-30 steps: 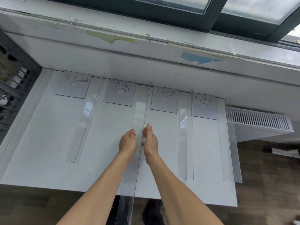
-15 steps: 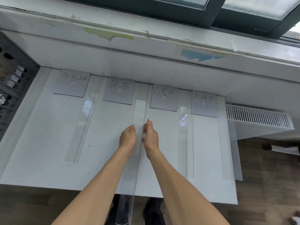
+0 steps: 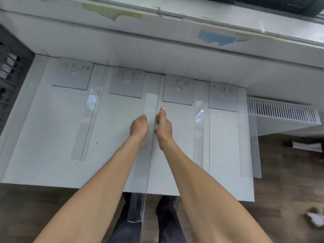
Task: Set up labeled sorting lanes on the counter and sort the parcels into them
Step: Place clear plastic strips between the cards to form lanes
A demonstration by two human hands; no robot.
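1. Edges: the white counter (image 3: 52, 137) ends in a front edge just before your legs. Its back meets the wall (image 3: 122, 46), its left side meets a dark rack (image 3: 8, 76), and a radiator (image 3: 280, 111) stands beside its right edge.
2. 4 label cards lie in a row at the back: the first card (image 3: 72, 74), the second card (image 3: 127, 84), the third card (image 3: 178, 89) and the fourth card (image 3: 223, 97).
3. The middle divider (image 3: 151, 104), a clear strip with an upright wall, runs from back to front between the second card and the third card. Its near end hangs over the front edge.
4. Your left hand (image 3: 139, 128) rests on its flat part with the fingers curled under; I cannot tell whether it grips. Your right hand (image 3: 163, 127) has the thumb straight and the fingers laid against the upright wall, not closed around it.
5. Room: white surface shows on both sides of your hands, as far as the left divider (image 3: 87, 123) and the right divider (image 3: 199, 137). The outer divider (image 3: 245, 137) lies along the right edge.
6. Compared with 1 s ago, both hands are nearer to the third card, and less of the middle divider hangs over the front edge.
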